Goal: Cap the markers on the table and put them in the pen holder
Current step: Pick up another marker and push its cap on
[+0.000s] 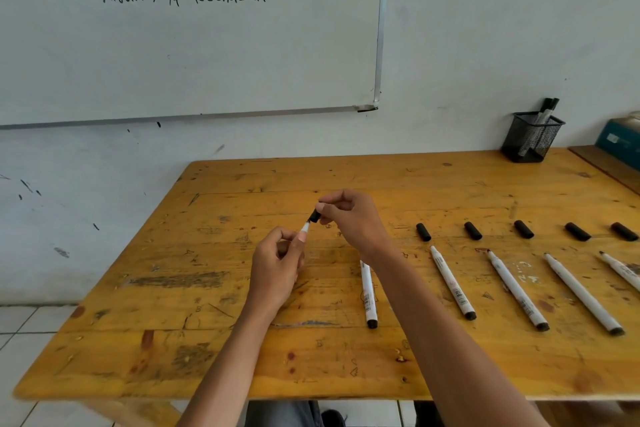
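At centre frame the left hand (277, 267) curls its fingers round a white plastic marker (305, 228), and the right hand (349, 218) pinches a small black cap (314, 217) at its tip. Rightward on the scratched yellow wooden table (207, 357) lie five uncapped white markers (453, 284) below loose black caps (423, 231). The black mesh pen holder (531, 139) stands upper right.

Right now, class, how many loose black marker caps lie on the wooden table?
5, in one row: first black plastic cap, second, third, fourth, fifth by the picture's right edge; more may lie beyond it.
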